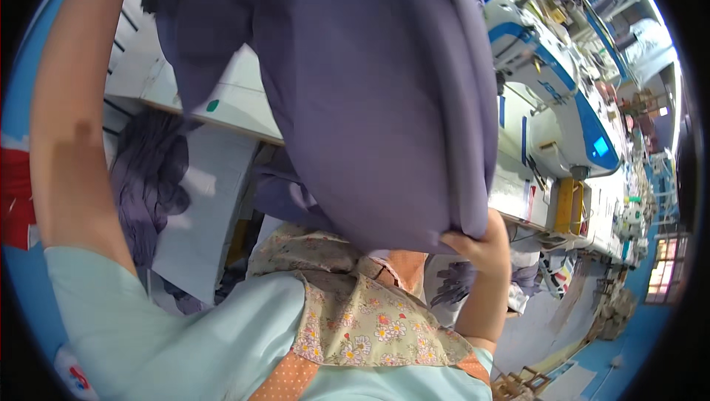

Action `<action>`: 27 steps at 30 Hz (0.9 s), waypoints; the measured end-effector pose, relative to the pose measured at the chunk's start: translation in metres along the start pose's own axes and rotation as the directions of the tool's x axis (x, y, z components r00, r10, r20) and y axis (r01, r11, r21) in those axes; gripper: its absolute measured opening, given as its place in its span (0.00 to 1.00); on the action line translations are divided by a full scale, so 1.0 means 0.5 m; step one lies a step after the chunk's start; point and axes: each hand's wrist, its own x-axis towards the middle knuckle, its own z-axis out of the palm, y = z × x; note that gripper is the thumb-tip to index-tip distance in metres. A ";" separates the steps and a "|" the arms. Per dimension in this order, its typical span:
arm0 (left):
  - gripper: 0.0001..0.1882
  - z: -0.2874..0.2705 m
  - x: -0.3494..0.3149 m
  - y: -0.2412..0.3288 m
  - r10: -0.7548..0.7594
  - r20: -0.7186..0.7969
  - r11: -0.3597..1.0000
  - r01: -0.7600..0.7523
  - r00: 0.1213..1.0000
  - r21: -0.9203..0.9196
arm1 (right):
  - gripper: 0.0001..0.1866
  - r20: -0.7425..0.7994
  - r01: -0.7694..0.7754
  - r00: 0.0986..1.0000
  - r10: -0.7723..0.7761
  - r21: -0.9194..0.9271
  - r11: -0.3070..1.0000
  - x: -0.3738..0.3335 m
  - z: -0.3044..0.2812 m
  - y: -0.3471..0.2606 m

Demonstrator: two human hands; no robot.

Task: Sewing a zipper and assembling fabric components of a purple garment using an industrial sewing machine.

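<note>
A large piece of dark purple fabric [377, 105] hangs raised in front of me and covers much of the middle of the view. At its lower right edge, my right hand [487, 244] is closed, gripping the cloth between thumb and fingers. My left forearm [70, 120] stretches up along the left side and leaves the picture at the top, so the left hand itself is out of sight. The fabric's upper end is cut off too. Part of the white worktable [240, 105] shows below a gap in the cloth.
Right of the fabric stands a white and blue sewing machine [558, 83], with a yellow holder [571, 205] at the table edge near it. Crumpled purple cloth [151, 179] hangs at the left, beside a pale panel [203, 216]. More machines line the far right.
</note>
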 end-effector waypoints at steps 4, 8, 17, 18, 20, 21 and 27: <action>0.24 0.040 -0.015 -0.121 0.396 0.133 0.882 -0.417 0.909 0.221 | 0.20 -0.119 -0.031 0.992 0.048 0.142 0.989 0.051 0.062 0.006; 0.28 0.228 -0.356 0.096 0.366 0.504 0.916 -0.209 0.782 -0.342 | 0.23 -0.150 -0.093 0.981 0.124 0.200 0.975 0.101 0.098 0.057; 0.31 0.329 -0.521 0.104 0.487 0.871 0.846 -0.288 0.070 -0.449 | 0.31 0.470 -0.103 0.882 -0.031 0.257 0.961 0.148 0.143 0.053; 0.24 0.310 -0.511 0.108 0.496 0.868 0.804 -0.389 0.021 -0.449 | 0.30 0.430 -0.054 0.897 -0.097 0.325 0.944 0.139 0.151 0.050; 0.13 0.260 -0.482 0.100 0.585 0.802 0.730 -0.507 0.118 -0.458 | 0.28 0.657 -0.173 0.754 -0.023 0.232 0.957 0.140 0.137 0.057; 0.09 0.241 -0.457 0.088 0.664 0.703 0.704 -0.528 0.253 -0.475 | 0.26 0.833 -0.267 0.549 0.065 0.101 0.958 0.131 0.123 0.064; 0.23 0.065 -0.235 -0.113 0.292 0.393 0.956 -0.263 0.872 -0.127 | 0.28 0.599 -0.148 0.786 0.150 -0.053 0.988 0.097 -0.049 0.038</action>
